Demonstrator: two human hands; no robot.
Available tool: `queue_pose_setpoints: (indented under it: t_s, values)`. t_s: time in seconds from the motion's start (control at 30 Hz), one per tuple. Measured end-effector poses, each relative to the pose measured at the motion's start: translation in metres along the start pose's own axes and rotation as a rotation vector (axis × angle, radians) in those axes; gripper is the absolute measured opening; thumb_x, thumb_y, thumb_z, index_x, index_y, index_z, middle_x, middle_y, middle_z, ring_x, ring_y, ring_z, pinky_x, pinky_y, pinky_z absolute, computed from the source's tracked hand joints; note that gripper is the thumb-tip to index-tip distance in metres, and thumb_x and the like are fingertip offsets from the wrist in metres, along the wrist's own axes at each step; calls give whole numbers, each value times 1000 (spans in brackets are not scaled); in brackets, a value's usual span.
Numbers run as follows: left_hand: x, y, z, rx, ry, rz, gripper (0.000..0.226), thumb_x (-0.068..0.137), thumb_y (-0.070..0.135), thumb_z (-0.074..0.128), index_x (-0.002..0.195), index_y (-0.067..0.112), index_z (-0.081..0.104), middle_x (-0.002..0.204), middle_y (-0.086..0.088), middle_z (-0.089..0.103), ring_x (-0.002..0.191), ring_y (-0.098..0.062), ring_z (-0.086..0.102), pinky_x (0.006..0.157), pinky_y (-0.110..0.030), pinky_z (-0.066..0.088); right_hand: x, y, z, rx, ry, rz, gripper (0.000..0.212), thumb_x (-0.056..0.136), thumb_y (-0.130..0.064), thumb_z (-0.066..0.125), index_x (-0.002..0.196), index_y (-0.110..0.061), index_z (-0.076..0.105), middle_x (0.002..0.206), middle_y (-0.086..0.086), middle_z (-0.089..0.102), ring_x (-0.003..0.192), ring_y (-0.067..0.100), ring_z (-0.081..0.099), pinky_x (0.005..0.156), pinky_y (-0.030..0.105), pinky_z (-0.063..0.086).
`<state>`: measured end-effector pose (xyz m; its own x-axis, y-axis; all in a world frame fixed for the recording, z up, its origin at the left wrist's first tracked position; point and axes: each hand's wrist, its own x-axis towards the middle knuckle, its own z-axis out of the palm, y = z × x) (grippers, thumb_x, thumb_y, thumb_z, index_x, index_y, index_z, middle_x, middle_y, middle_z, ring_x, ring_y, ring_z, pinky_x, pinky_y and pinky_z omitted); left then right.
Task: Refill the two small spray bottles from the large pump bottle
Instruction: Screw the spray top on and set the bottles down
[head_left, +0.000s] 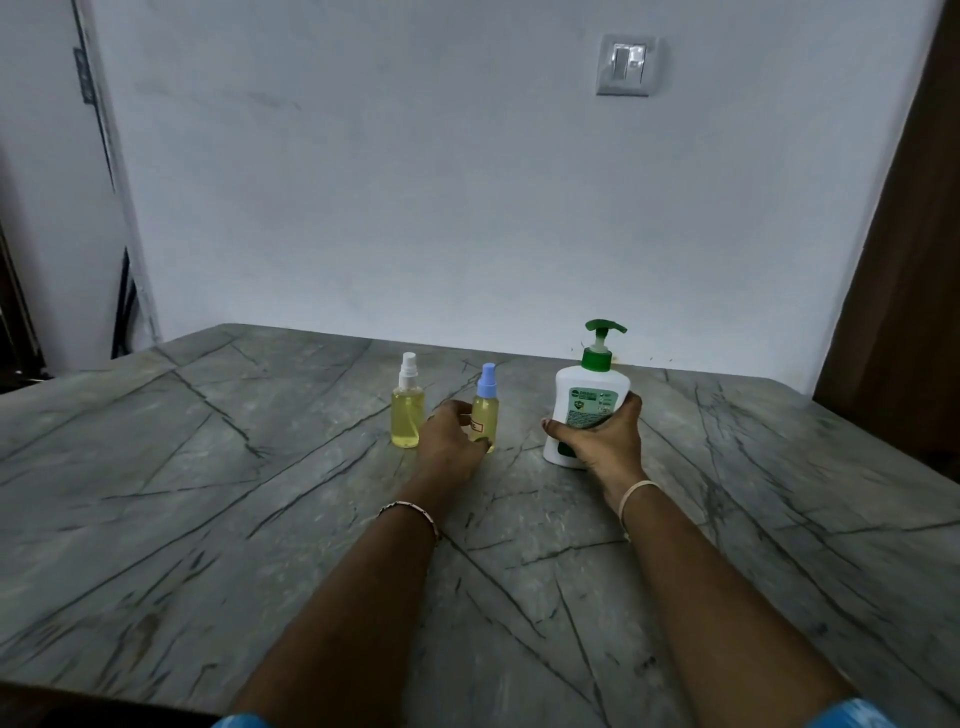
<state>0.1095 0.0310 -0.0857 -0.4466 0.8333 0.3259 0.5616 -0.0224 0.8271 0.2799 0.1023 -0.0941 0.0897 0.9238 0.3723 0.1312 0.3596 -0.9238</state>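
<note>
A white pump bottle (587, 400) with a green pump head stands upright on the grey marble table (260, 519). My right hand (602, 436) grips its lower body from the front. To its left stands a small spray bottle with a blue cap (486, 405) holding yellow liquid; my left hand (449, 436) wraps around its lower half, thumb in front. Just left of that hand, a second small spray bottle with a white cap (407, 410) stands free, also holding yellow liquid.
A white wall (415, 208) rises right behind the table's far edge, with a light switch (627, 65) on it. A dark wooden panel (904, 312) borders the right side. The table's near edge runs at the bottom left.
</note>
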Motion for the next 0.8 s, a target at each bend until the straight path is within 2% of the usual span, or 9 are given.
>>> queue_pose_setpoints:
  t_s: [0.13, 0.27, 0.47, 0.6, 0.8]
  values:
    - [-2, 3, -2, 25, 2, -9, 64, 76, 12, 76, 131, 9, 46, 129, -8, 57, 116, -22, 55, 99, -38, 46, -1, -1, -3, -51, 0, 14, 93, 47, -24, 95, 116, -27, 34, 110, -5, 58, 109, 21, 58, 99, 46, 48]
    - [-6, 8, -7, 90, -10, -10, 67, 77, 16, 76, 134, 8, 42, 131, -10, 55, 118, -24, 53, 99, -35, 45, -6, -6, -10, -131, -10, 67, 104, 48, -24, 95, 129, -18, 31, 120, 3, 58, 116, 25, 55, 104, 46, 42]
    - [-26, 11, -19, 155, -38, 16, 66, 79, 22, 74, 133, 7, 41, 129, -11, 56, 118, -23, 53, 94, -30, 43, -19, -17, -18, -215, -36, 180, 122, 43, -28, 96, 138, -10, 22, 132, 13, 53, 122, 33, 51, 106, 49, 39]
    - [-42, 8, -30, 196, -93, 37, 47, 81, 23, 71, 121, 10, 51, 112, -6, 64, 100, -18, 59, 82, -24, 45, -37, -27, -21, -279, -2, 213, 108, 49, -25, 96, 132, -5, 30, 133, 18, 48, 122, 36, 49, 102, 47, 43]
    - [-59, 6, -49, 231, -78, 65, 39, 80, 26, 72, 114, 14, 57, 106, -3, 67, 95, -14, 60, 78, -21, 44, -67, -40, -20, -314, 37, 216, 89, 52, -19, 94, 119, -10, 37, 129, 17, 44, 119, 38, 48, 98, 44, 45]
